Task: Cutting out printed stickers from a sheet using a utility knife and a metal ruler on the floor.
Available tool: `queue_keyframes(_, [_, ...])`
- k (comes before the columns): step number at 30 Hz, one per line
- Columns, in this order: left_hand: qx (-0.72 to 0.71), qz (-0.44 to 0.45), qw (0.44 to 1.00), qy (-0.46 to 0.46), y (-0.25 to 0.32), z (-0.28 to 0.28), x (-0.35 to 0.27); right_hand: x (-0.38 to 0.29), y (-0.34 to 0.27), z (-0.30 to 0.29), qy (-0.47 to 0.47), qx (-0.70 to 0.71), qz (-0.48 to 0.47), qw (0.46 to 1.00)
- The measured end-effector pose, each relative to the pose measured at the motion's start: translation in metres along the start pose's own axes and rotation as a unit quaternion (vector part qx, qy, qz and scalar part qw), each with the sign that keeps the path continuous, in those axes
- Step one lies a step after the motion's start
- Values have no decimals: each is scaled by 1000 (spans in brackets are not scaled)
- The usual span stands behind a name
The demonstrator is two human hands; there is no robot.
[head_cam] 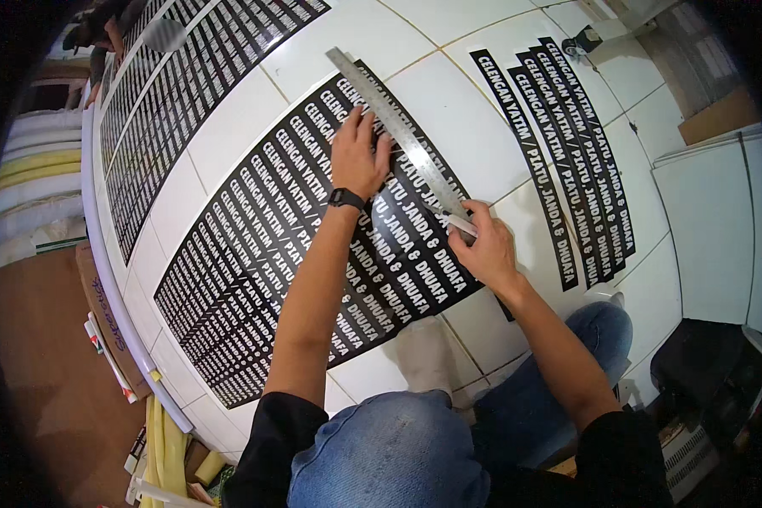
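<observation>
A large black printed sheet (305, 241) with rows of white lettering lies on the white tiled floor. Across its upper right part, along the rows, lies a steel ruler (397, 127). My left hand (359, 155), with a black wristwatch above it, presses on the sheet beside the ruler, its fingers spread and its thumb near the ruler's edge. At the ruler's lower end, my right hand (486, 244) grips a white-handled cutting tool (460, 224), whose tip is at the ruler's edge. Part of a separate strip shows under my right forearm.
Cut black lettered strips (571, 171) lie on the tiles at right. Another printed sheet (184, 95) spreads at upper left, where another person's arms (111, 44) reach in. A caster wheel (571, 47) stands at upper right, a black chair or case-like object at lower right. Rolls of material line the left.
</observation>
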State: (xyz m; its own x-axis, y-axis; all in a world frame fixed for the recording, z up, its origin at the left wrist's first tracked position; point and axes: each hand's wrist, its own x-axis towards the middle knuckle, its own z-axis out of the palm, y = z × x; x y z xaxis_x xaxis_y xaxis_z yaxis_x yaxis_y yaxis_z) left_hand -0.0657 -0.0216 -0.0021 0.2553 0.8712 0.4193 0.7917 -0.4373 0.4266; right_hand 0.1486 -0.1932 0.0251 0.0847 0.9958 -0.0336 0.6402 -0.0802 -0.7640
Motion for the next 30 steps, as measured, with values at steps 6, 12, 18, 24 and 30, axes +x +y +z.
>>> queue_keyframes(6, [-74, -91, 993, 23, -17, 6, -1, 3, 0, 5, -18, -17, 14, 1000])
queue_keyframes(12, [126, -25, 983, -131, -20, 1, 14, -1, -3, 5, 8, -87, -39, 995])
queue_keyframes(18, [62, -25, 987, -149, -23, -7, 21, 0, 1, 2, 6, -51, -42, 998])
queue_keyframes(24, [79, -10, 983, -167, -29, -2, 19, -4, 6, -1, 4, -67, -55, 996])
queue_keyframes(30, [77, -19, 977, -196, -35, -10, 23, -4, 7, -6, -13, -60, -62, 996])
